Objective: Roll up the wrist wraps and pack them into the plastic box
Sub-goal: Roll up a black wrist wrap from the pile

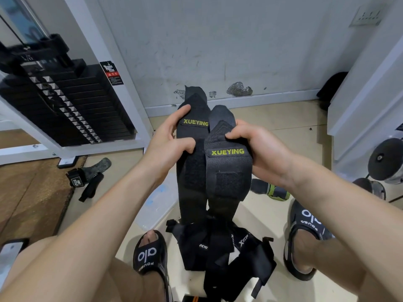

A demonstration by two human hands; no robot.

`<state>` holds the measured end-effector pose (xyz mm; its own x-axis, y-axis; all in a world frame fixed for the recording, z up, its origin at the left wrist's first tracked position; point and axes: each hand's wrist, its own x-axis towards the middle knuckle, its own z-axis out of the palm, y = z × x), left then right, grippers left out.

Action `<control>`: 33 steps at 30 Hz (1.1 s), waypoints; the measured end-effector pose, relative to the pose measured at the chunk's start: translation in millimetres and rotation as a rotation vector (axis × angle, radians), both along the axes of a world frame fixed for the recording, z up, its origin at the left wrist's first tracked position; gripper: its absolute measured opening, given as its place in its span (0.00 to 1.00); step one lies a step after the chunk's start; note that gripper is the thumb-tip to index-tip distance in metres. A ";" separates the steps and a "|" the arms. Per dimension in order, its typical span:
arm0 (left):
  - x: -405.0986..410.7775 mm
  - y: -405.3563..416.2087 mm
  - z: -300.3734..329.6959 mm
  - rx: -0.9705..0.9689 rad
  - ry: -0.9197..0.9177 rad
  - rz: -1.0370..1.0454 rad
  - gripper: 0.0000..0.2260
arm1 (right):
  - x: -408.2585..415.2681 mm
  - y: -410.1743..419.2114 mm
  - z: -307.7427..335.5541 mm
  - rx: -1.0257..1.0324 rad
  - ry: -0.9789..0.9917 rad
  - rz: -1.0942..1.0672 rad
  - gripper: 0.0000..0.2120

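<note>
Two black wrist wraps with yellow XUEYING labels hang unrolled in front of me. My left hand (172, 140) pinches the left wrap (192, 171) near its top. My right hand (259, 149) grips the right wrap (229, 171) at its upper edge, fingers curled over it. Both wraps drop down to a pile of other black wraps (224, 251) on the floor between my feet. A clear plastic box (157, 205) lies on the floor behind my left forearm, partly hidden by it and by the wraps.
A weight stack machine (65, 101) stands at the left. A black strap and glove (87, 177) lie on the floor near it. A green and black item (272, 190) lies right of the wraps. Dumbbells (386, 162) sit at the right. My sandalled feet flank the pile.
</note>
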<state>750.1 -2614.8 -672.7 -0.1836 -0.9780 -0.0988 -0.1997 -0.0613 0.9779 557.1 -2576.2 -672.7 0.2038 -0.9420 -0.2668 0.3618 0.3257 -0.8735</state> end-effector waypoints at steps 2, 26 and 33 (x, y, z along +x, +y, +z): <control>-1.6 1.2 0.2 -0.019 -0.001 -0.019 0.41 | 1.2 1.5 -1.5 0.010 -0.004 0.036 0.10; -3.6 -2.0 5.4 -0.031 0.257 0.086 0.31 | 6.4 8.8 -5.8 -0.089 0.343 0.071 0.09; -2.0 -3.5 7.9 0.050 0.372 0.122 0.30 | 15.2 12.8 -10.4 -0.128 0.359 0.018 0.11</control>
<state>748.1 -2618.3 -664.8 -0.0984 -0.9905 -0.0957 0.1791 -0.1122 0.9774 572.3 -2563.4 -683.0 0.1354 -0.9696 -0.2041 0.0210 0.2087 -0.9778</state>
